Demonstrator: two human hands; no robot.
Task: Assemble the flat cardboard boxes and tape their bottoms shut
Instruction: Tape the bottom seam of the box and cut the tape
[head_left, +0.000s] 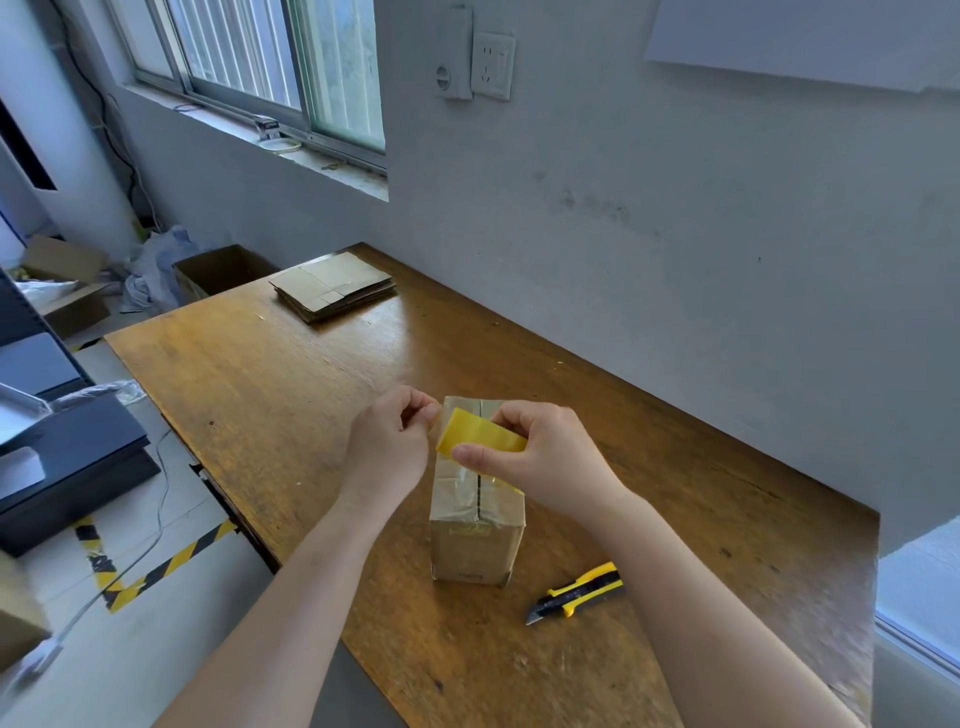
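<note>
On the table (260, 395) stood a box (475, 545), a tape roll (480, 434) just above it; a knife (576, 592) lay at its 4 o'clock, flat boxes (332, 286) well away at 11 o'clock.

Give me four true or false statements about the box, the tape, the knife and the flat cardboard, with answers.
1. The right hand holds the yellow tape roll over the box. True.
2. The left hand grips the utility knife. False: the knife lies on the table, right of the box.
3. The stack of flat cardboard lies at the table's far end. True.
4. The box lies flattened. False: it stands assembled.
</note>
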